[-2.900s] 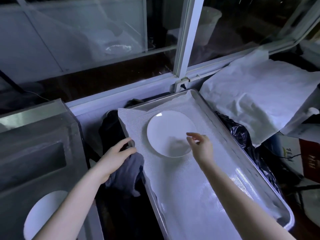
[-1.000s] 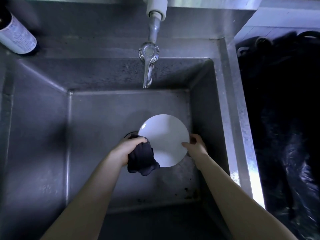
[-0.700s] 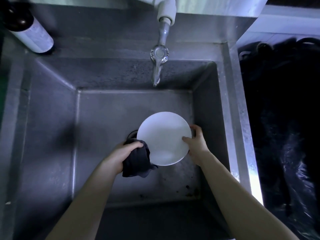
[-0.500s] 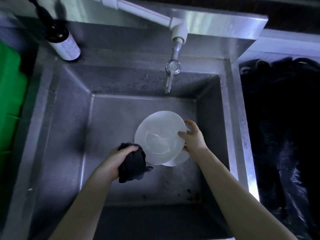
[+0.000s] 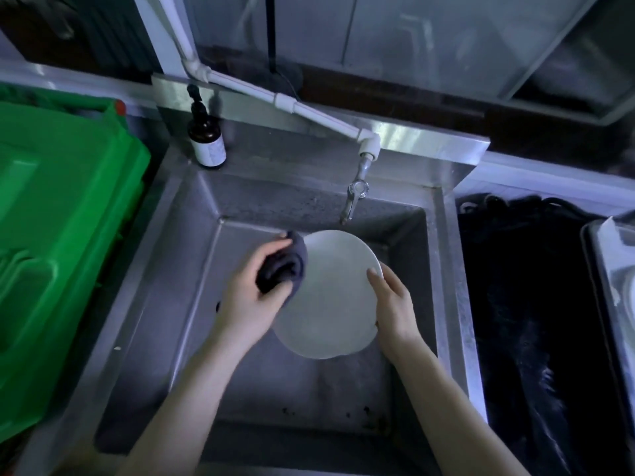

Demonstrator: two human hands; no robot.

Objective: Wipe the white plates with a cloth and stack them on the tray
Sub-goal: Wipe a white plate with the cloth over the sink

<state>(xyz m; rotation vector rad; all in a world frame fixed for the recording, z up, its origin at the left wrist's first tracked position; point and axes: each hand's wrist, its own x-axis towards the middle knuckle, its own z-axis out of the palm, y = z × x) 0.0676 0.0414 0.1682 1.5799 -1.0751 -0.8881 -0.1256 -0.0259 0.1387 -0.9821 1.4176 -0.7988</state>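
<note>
Cloth (image 5: pixel 283 267), clenched in the left hand (image 5: pixel 247 304), has risen to the plate (image 5: pixel 330 304) rim, right hand (image 5: pixel 395 310) pinching the opposite edge; hard wiping could knock it into the sink (image 5: pixel 165 321).

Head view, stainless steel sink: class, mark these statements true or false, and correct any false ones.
1. The left hand grips a dark bunched cloth at the round white plate's left rim. True.
2. The brown pump bottle stands right of the metal tap. False: it stands left of it.
3. The right hand holds the plate's right edge. True.
4. The green plastic crate sits right of the stainless steel sink. False: it is on the left.
</note>
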